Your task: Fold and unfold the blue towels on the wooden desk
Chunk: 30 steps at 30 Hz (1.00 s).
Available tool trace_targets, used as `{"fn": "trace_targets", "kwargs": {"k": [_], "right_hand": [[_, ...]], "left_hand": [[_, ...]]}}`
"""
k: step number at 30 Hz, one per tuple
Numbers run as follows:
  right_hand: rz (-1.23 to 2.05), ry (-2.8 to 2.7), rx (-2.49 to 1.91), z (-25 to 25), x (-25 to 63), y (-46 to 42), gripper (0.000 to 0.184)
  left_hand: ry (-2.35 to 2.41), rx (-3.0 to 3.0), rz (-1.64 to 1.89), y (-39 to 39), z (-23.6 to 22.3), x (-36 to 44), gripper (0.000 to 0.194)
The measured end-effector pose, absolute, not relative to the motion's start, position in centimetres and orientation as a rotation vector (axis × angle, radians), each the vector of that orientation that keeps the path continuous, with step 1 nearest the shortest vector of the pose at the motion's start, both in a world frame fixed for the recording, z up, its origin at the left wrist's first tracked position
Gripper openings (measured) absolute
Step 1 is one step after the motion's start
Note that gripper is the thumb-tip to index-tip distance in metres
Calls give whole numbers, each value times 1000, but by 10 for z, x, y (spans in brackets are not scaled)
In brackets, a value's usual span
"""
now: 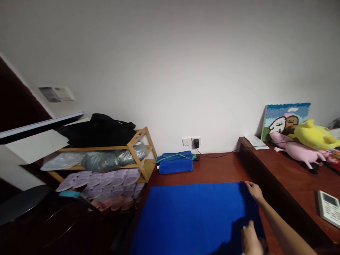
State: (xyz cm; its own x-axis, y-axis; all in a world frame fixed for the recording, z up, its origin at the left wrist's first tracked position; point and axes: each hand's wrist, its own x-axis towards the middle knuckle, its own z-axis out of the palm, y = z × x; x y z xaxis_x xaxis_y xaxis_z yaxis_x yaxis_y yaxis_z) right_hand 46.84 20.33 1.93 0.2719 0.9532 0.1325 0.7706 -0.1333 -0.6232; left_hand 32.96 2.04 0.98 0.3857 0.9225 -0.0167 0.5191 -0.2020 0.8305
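Observation:
A large blue cloth (196, 212) lies spread flat over the reddish-brown wooden table and runs out of view at the bottom. At its far right corner, my right hand (254, 191) pinches the edge between closed fingers. My left hand (251, 239) is nearer to me on the cloth's right side, closed at the edge and slightly blurred; its lower part is cut off by the frame. Shadows of my arms fall across the cloth's right half. Behind it, against the wall, sits a folded blue cloth (176, 165) with a green cord (177, 155) on top.
A black plug (196, 143) sits in the wall socket, its cable running right. On the raised cabinet (289, 177) are plush toys (294, 148), a dog picture (285, 120) and a white remote (329, 209). A wooden rack (146, 170) with slippers and bags stands left, near a dark chair (23, 203).

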Motion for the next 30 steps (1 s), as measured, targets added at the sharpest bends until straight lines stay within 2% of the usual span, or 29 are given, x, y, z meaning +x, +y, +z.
{"fn": "trace_targets", "kwargs": {"k": [4, 6, 13, 22, 27, 30], "right_hand": [[590, -1412, -1910, 52, 440, 204, 44], [665, -1379, -1841, 68, 416, 204, 44], [917, -1445, -1510, 114, 297, 209, 48], [990, -1814, -1157, 140, 94, 214, 29], [884, -2057, -1048, 135, 0, 213, 26], [838, -2193, -1028, 119, -43, 215, 25]], "left_hand": [[1639, 1483, 628, 16, 40, 283, 19], [1654, 1416, 691, 8, 55, 255, 11], [1625, 1268, 864, -32, 92, 142, 6], [1790, 1137, 1351, -80, 117, -8, 26], [2059, 1064, 1364, -92, 116, -81, 29], [2246, 1056, 1176, -90, 106, -117, 21]]}}
